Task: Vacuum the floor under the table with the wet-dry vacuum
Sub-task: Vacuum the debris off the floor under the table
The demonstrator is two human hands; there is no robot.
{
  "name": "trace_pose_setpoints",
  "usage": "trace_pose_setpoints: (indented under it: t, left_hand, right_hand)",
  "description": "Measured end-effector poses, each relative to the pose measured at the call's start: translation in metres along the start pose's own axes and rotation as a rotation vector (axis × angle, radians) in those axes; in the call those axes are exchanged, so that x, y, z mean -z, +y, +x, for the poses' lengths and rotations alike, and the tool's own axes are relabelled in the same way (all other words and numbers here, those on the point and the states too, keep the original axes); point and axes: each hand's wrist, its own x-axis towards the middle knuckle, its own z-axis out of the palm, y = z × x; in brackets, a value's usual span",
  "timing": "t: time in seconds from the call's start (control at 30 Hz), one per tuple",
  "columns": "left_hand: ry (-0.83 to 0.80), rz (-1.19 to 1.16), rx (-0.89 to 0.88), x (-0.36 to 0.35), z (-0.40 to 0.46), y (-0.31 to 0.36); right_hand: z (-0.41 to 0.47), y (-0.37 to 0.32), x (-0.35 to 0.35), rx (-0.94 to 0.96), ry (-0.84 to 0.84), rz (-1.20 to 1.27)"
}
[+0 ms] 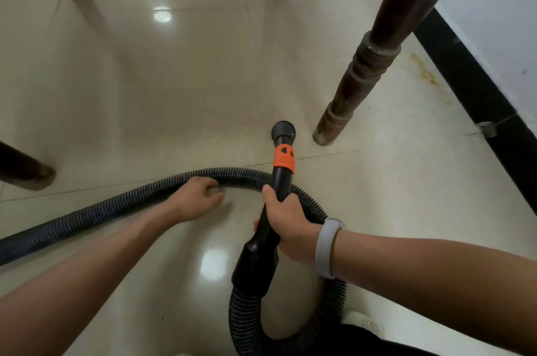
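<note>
Right hand (286,222) grips the vacuum wand (274,201), nozzle (282,131) on the floor (174,88) beside a table leg (366,65), left hand (197,198) apparently curled on the hose (96,210); the looped hose may snag the leg.

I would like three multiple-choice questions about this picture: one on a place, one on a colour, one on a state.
1. Where is the vacuum nozzle?
A. beside the turned table leg
B. on the wall
C. in a bucket

2. What colour is the collar on the wand?
A. green
B. orange
C. white

3. What does the left hand do?
A. hangs idle
B. holds a cloth
C. grips the ribbed hose

Key: 1 A, its mouth meets the floor near the leg's foot; 2 B, an orange band; 3 C, fingers curl over the hose while the right hand holds the wand.
</note>
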Motion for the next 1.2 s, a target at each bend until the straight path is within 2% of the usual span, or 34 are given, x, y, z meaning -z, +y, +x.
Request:
trace_pose_setpoints:
  t: [0.17, 0.33, 0.43, 0.57, 0.67, 0.9, 1.07, 1.13, 1.2]
  left_hand:
    - [-0.149, -0.229, -0.020, -0.003, -0.021, 0.033]
    - [-0.369, -0.731, 0.129, -0.011, -0.050, 0.051]
    - [-0.462, -0.859, 0.063, -0.015, -0.064, 0.059]
    - [-0.393, -0.773, -0.056, -0.006, -0.062, 0.056]
    - [-0.489, -0.764, -0.045, 0.014, -0.056, 0.037]
    - [-0.503, -0.732, -0.006, 0.053, -0.047, -0.009]
    - [-0.541, -0.638, 0.002, 0.057, -0.056, -0.010]
    - [-0.442, -0.525, -0.020, 0.054, -0.056, -0.001]
    - [-0.254, -0.348, -0.082, 0.046, -0.054, 0.008]
  right_hand:
    - [0.021, -0.024, 0.013, -0.005, 0.013, 0.047]
    - [0.024, -0.043, 0.003, 0.024, 0.030, 0.088]
    - [0.028, -0.050, -0.005, 0.040, 0.068, 0.102]
    - [0.024, -0.051, -0.008, 0.033, 0.110, 0.128]
    - [0.019, -0.045, -0.012, -0.002, 0.071, 0.167]
    - [0.017, -0.051, -0.043, -0.103, -0.063, 0.230]
    - [0.030, -0.064, -0.038, -0.060, 0.065, 0.251]
    - [0.028, -0.061, -0.041, -0.078, 0.083, 0.277]
    - [0.023, -0.055, -0.045, -0.095, 0.075, 0.315]
